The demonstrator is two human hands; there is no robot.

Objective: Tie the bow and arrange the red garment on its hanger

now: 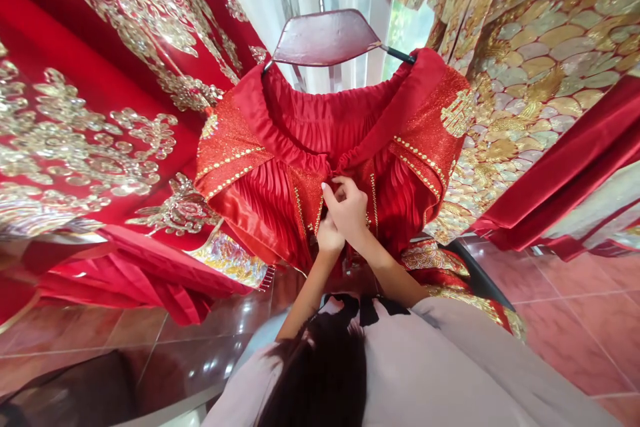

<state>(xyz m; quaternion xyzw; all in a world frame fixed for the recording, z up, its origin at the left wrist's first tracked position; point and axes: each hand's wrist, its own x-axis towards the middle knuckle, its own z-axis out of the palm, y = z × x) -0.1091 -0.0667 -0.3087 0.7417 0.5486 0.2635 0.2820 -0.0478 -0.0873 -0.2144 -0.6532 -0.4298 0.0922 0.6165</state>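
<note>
Pinching a red skirt point(265, 203) at its waistband point(405, 110), right hand point(349, 207) gripping it, left hand point(329, 236) below, its grip unclear, hanger point(327, 38) above

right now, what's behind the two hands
Behind the left hand and right hand is the red garment, with gold beading showing beside them. Whatever lies directly behind the hands is covered and can't be seen.

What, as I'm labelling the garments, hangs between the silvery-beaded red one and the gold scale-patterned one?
The red pleated garment, on its hanger, as the head view shows.
</note>
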